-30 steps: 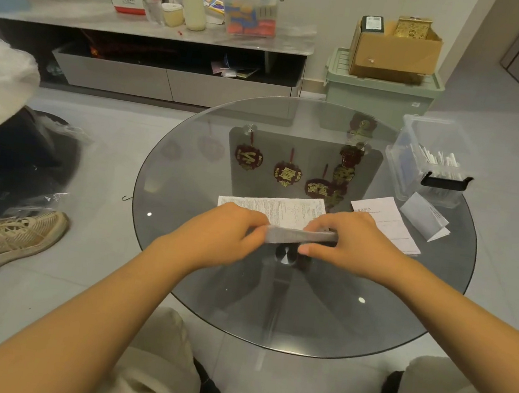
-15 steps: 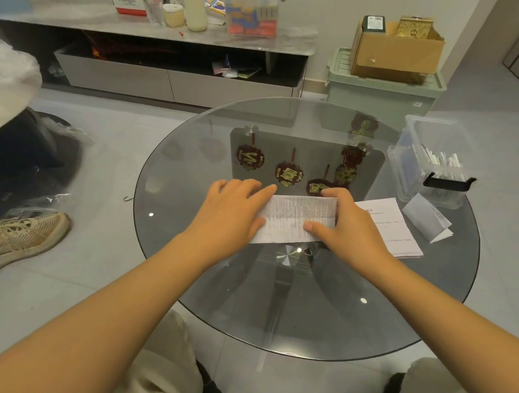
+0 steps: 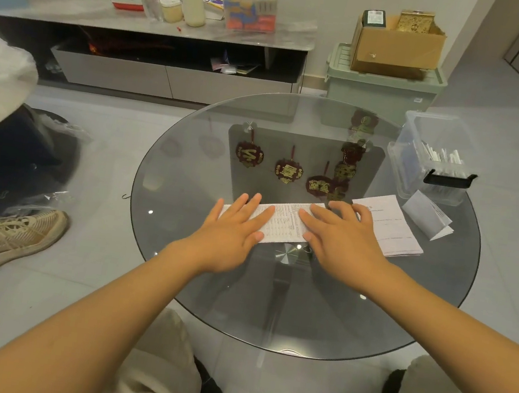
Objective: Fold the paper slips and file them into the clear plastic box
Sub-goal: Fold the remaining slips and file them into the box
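Note:
A folded printed paper slip (image 3: pixel 284 224) lies flat near the middle of the round glass table (image 3: pixel 191 154). My left hand (image 3: pixel 230 229) presses its left end with straight fingers. My right hand (image 3: pixel 342 237) lies flat over its right end. A stack of white slips (image 3: pixel 392 227) sits just right of my right hand. Beyond them stands a small folded slip (image 3: pixel 427 215), tent-like. The clear plastic box (image 3: pixel 431 136) with a black clasp is at the table's far right edge and has several folded slips inside.
Red and gold ornaments (image 3: pixel 288 170) show through the glass, beyond the slip. A person's shoe (image 3: pixel 15 236) rests on the floor at left. A green bin (image 3: pixel 382 83) with a cardboard box stands behind the table, beside a low cabinet (image 3: pixel 171 53).
The near edge of the slip, held up by both hands, was folded away over the rest. Both hands then opened and now press the folded slip flat on the glass.

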Demonstrator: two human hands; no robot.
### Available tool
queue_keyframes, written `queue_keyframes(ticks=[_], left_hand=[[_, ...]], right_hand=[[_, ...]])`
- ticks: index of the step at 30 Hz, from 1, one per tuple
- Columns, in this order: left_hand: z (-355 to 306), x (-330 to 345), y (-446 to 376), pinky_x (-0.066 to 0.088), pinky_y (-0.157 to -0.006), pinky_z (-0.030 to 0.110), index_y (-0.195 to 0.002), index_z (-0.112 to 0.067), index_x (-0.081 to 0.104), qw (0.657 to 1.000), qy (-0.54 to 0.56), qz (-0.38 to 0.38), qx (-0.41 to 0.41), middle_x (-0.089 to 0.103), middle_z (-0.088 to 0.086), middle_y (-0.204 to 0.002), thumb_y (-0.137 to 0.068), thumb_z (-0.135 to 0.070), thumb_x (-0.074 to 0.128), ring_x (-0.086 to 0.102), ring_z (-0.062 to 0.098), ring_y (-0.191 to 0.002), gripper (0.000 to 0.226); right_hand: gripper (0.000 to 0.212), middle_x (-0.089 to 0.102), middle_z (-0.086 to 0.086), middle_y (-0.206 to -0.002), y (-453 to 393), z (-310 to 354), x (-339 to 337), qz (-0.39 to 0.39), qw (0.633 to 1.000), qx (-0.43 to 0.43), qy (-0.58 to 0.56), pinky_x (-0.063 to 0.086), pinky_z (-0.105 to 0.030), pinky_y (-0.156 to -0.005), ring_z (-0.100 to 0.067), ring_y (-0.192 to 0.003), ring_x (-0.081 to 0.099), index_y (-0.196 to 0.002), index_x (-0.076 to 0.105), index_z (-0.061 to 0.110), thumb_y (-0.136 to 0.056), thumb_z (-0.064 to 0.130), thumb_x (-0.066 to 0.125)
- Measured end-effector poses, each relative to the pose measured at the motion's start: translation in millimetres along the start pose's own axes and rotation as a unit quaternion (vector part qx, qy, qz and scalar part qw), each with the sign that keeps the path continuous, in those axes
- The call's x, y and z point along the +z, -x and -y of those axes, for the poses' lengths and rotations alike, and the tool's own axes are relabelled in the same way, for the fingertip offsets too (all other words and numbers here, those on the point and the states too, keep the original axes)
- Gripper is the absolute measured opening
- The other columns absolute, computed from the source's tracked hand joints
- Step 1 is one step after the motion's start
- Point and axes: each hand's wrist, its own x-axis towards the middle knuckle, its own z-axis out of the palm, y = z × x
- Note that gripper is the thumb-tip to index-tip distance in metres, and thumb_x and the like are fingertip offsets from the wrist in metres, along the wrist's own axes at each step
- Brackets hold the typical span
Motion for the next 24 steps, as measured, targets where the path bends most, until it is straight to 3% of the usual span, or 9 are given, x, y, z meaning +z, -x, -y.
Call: queue_keyframes(ticks=[4, 7, 10, 13, 16, 20, 24], left_hand=[[12, -3, 7, -0.017, -0.113, 0.046, -0.147, -0.038, -0.010, 1.000, 0.003, 0.013, -0.026, -0.024, 0.000, -0.155, -0.103, -0.036, 0.014, -0.024, 0.017, -0.142, 0.050], [13, -3, 8, -0.013, -0.115, 0.046, -0.148, -0.041, 0.000, 0.998, 0.006, -0.023, -0.055, -0.019, 0.005, -0.156, -0.102, -0.040, 0.020, -0.019, 0.021, -0.143, 0.050], [7, -2, 10, 0.007, -0.112, 0.037, -0.145, -0.032, 0.031, 0.988, 0.012, -0.147, -0.042, 0.017, 0.009, -0.153, -0.100, -0.033, 0.038, 0.013, 0.027, -0.140, 0.046], [-5, 0, 11, 0.031, -0.099, 0.029, -0.129, -0.018, 0.057, 0.974, 0.071, -0.214, 0.024, 0.049, 0.005, -0.130, -0.095, -0.015, 0.050, 0.041, 0.025, -0.121, 0.034], [-25, 3, 16, 0.033, -0.099, 0.023, -0.124, -0.017, 0.062, 0.970, 0.115, -0.201, 0.077, 0.054, 0.000, -0.129, -0.095, -0.020, 0.050, 0.043, 0.017, -0.123, 0.031], [-40, 4, 17, 0.027, -0.107, 0.023, -0.125, -0.025, 0.060, 0.974, 0.121, -0.157, 0.106, 0.049, -0.004, -0.139, -0.094, -0.030, 0.051, 0.035, 0.011, -0.132, 0.033], [-45, -1, 15, 0.030, -0.108, 0.026, -0.123, -0.027, 0.063, 0.977, 0.124, -0.136, 0.104, 0.049, -0.006, -0.139, -0.091, -0.034, 0.055, 0.035, 0.009, -0.132, 0.033]], right_hand=[[0.043, 0.047, 0.004, -0.139, 10, -3, -3, -0.007, 1.000, -0.018, 0.002, 0.008, -0.041, -0.107, -0.026, -0.131, 0.031, -0.137, 0.044, 0.023, -0.098, 0.037, 0.037], [0.036, 0.067, -0.003, -0.105, 20, -5, 0, -0.038, 0.997, -0.052, 0.039, 0.016, -0.040, -0.097, -0.030, -0.107, 0.054, -0.113, 0.066, 0.018, -0.088, 0.040, 0.053], [0.022, 0.066, 0.000, -0.070, 26, -5, 0, -0.075, 0.992, -0.080, 0.065, 0.028, -0.039, -0.087, -0.025, -0.076, 0.061, -0.079, 0.074, 0.020, -0.073, 0.041, 0.069], [0.021, 0.058, 0.001, -0.052, 32, -1, -8, -0.060, 0.989, -0.118, 0.058, 0.048, -0.034, -0.065, -0.022, -0.052, 0.055, -0.054, 0.067, 0.019, -0.065, 0.033, 0.078], [0.027, 0.055, 0.000, -0.043, 34, 5, -15, -0.050, 0.989, -0.126, 0.059, 0.043, -0.027, -0.049, -0.022, -0.040, 0.050, -0.044, 0.060, 0.017, -0.058, 0.027, 0.081], [0.030, 0.048, -0.002, -0.037, 34, 9, -14, -0.075, 0.985, -0.141, 0.063, 0.039, -0.025, -0.045, -0.023, -0.034, 0.044, -0.042, 0.048, 0.016, -0.051, 0.016, 0.077], [0.029, 0.048, -0.001, -0.036, 33, 13, -11, -0.093, 0.983, -0.143, 0.073, 0.036, -0.023, -0.046, -0.020, -0.033, 0.044, -0.043, 0.049, 0.016, -0.049, 0.016, 0.078]])
